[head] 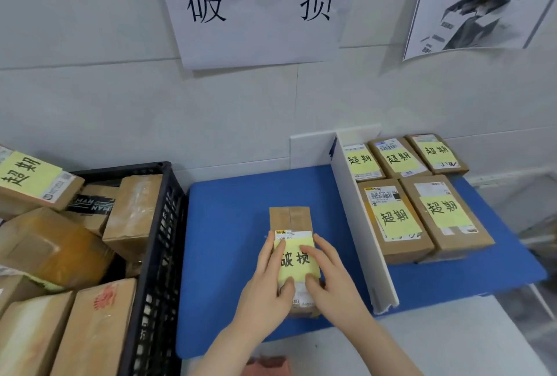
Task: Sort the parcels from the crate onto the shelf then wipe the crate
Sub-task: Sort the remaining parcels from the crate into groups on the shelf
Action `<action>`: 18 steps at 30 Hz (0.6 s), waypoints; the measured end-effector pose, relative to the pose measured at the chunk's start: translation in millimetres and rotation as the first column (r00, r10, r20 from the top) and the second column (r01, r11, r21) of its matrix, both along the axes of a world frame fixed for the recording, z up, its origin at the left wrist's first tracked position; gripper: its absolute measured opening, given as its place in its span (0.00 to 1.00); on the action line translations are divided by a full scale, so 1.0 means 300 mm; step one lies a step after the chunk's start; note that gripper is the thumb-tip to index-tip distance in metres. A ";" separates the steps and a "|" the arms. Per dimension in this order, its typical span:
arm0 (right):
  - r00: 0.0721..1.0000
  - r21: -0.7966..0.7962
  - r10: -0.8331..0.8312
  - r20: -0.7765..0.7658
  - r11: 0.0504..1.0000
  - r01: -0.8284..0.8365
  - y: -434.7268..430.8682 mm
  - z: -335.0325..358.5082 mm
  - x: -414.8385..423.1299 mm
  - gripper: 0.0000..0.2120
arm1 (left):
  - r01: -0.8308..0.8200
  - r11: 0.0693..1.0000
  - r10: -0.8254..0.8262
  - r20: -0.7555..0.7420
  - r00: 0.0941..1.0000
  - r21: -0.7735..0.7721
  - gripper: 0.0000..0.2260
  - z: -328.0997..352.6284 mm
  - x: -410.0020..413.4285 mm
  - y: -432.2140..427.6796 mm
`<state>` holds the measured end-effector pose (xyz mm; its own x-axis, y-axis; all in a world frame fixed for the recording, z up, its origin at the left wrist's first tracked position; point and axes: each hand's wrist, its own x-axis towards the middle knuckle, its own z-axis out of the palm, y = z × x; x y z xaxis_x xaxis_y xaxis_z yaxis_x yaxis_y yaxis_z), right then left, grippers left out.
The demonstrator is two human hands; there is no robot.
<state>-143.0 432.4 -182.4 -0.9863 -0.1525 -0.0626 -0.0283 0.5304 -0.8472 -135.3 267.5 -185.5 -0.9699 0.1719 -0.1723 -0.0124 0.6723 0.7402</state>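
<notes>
— So, where do you stand in the job?

— You are in the sorting step. Start with the biggest thing: the black crate (156,243) at your left is far from cleared, with many brown parcels piled in it, one at the top left carrying a yellow note (27,177). Wiping it is a long way off, by my reckoning.

— And the shelf?

— The blue shelf (229,225) lies in front of you, split by a white divider (361,225). Right of the divider sit five parcels (422,195), packed close together, each with a yellow note. Left of it, under the big wall sign (259,5), there is only one box (294,258), the one you are handling. Its yellow note matches the sign's characters, so it looks to be in the proper section.

— What are your hands doing?

— Your left hand (265,282) and right hand (331,276) flank the box, fingers laid over its top and sides, thumbs curled onto the note. You are holding it lightly from both sides; it appears to rest on the shelf, though I cannot tell for sure that its weight is down.

— Next?

— I judge you should square it toward the back corner, leaving room for others, let go, then reach left to the crate for another parcel and read its note first.
</notes>
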 end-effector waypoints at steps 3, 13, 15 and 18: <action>1.000 0.055 0.005 0.005 0.998 -0.006 0.006 0.020 -0.049 0.26 | -0.009 1.000 0.008 0.008 1.000 0.007 0.32 -0.004 -0.052 0.027; 0.994 0.299 0.003 0.107 0.954 -0.035 0.069 0.102 -0.384 0.29 | -0.020 0.992 0.014 0.047 0.999 0.128 0.30 -0.010 -0.359 0.140; 0.991 0.366 0.017 0.131 0.928 -0.065 0.079 0.111 -0.449 0.30 | -0.016 0.985 0.006 0.060 0.998 0.169 0.30 -0.014 -0.418 0.158; 0.989 0.452 0.026 0.145 0.888 -0.090 0.097 0.131 -0.537 0.30 | -0.007 0.976 -0.007 0.063 0.998 0.218 0.30 -0.016 -0.491 0.184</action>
<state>-304.1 461.5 -143.2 -0.9545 -0.1326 -0.2673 0.0234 0.8598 -0.5101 -282.7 322.9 -190.4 -0.9583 0.2121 -0.1917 -0.0640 0.4944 0.8669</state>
